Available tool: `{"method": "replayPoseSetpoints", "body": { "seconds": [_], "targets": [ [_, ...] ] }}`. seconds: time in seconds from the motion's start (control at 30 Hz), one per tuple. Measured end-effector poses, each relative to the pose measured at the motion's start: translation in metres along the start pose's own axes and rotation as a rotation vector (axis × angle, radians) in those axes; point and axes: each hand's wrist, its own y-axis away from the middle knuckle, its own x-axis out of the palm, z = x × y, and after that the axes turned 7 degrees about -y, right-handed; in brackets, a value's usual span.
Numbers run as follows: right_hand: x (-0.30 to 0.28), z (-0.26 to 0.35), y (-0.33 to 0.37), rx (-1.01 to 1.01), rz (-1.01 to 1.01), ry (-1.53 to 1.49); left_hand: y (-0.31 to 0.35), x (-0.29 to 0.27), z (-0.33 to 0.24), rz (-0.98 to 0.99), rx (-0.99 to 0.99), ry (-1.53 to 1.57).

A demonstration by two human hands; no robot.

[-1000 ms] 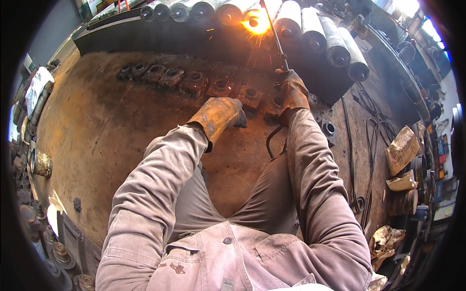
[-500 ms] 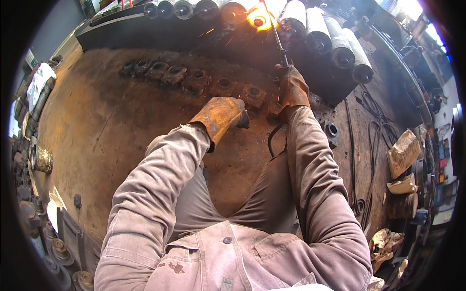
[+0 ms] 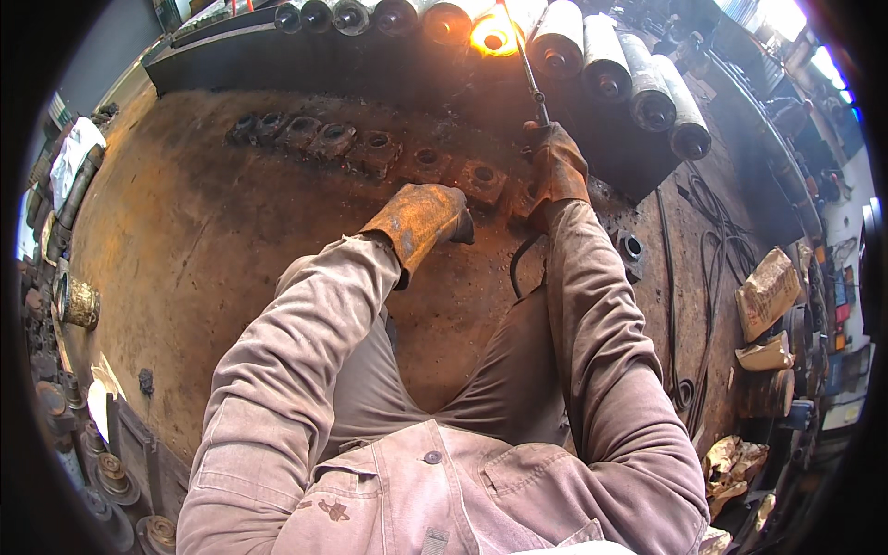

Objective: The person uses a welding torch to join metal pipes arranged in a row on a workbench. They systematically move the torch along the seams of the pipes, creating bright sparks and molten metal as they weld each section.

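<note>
My right hand (image 3: 556, 166), in a worn orange-brown leather glove, is closed around a cutting torch (image 3: 531, 81). The torch's long thin tube points up and away to the end of a steel roller (image 3: 494, 39) that glows bright yellow-orange. A dark hose (image 3: 516, 265) curves down below this hand. My left hand (image 3: 424, 225), in a matching glove, is held in a fist nearer to me, left of the right hand; its fingers are partly hidden, and what they hold does not show. Beyond it lie several rusty square blocks with round holes (image 3: 374, 154) in a row.
More steel rollers (image 3: 607, 69) lie side by side on a dark metal stand (image 3: 305, 79) across the far side. Hoses (image 3: 712, 217) snake over the floor on the right, near a torn paper sack (image 3: 769, 293). A hexagonal metal nut (image 3: 633, 247) sits beside my right forearm. Metal parts (image 3: 113, 476) crowd the left edge.
Both hands stay almost where they were. Fewer sparks fly around the glowing roller end, and the hazy smoke near it has thinned.
</note>
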Motion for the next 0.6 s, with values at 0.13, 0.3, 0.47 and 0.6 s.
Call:
{"method": "replayPoseSetpoints", "body": {
  "seconds": [0.13, 0.3, 0.47, 0.6],
  "targets": [
    [0.0, 0.001, 0.003, -0.001, 0.003, 0.004, -0.002, 0.003, 0.003, -0.032, 0.001, 0.004],
    [-0.003, 0.0, 0.004, 0.009, 0.002, 0.009, -0.004, 0.001, 0.0, -0.001, -0.018, 0.012],
    [-0.003, 0.006, 0.005, 0.012, 0.009, 0.003, 0.008, -0.006, -0.001, -0.014, -0.004, 0.041],
    [0.0, 0.011, 0.006, 0.014, 0.016, -0.002, 0.006, -0.001, 0.001, -0.021, -0.019, 0.037]
  ]
}}
